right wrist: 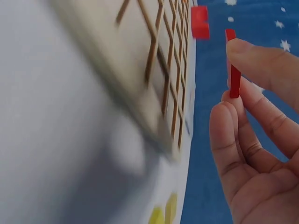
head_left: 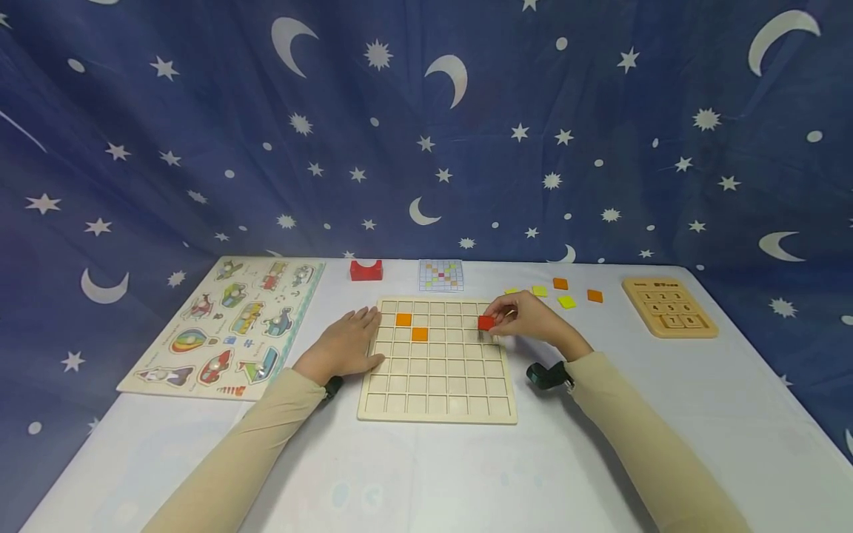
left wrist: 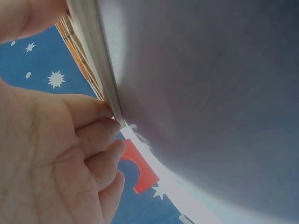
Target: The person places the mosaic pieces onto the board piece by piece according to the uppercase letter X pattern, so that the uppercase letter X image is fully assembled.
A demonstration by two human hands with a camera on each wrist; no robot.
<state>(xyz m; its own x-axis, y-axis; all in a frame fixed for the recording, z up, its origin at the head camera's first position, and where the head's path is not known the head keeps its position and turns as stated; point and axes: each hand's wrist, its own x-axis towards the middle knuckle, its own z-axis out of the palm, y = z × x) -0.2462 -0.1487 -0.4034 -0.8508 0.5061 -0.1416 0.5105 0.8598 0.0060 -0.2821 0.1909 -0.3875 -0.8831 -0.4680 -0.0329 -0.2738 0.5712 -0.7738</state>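
Right fingers [right wrist: 275, 119] round red tile [right wrist: 235, 81]: face from head view, edge from wrist.

Left-wrist feed: I see the left hand [left wrist: 51, 154], fingertips touching the pale board's [left wrist: 98, 46] edge; notched red block [left wrist: 145, 172] beyond, starry blue cloth [left wrist: 42, 60] behind.

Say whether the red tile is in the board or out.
Out: the right hand pinches the red tile, raised off the board.
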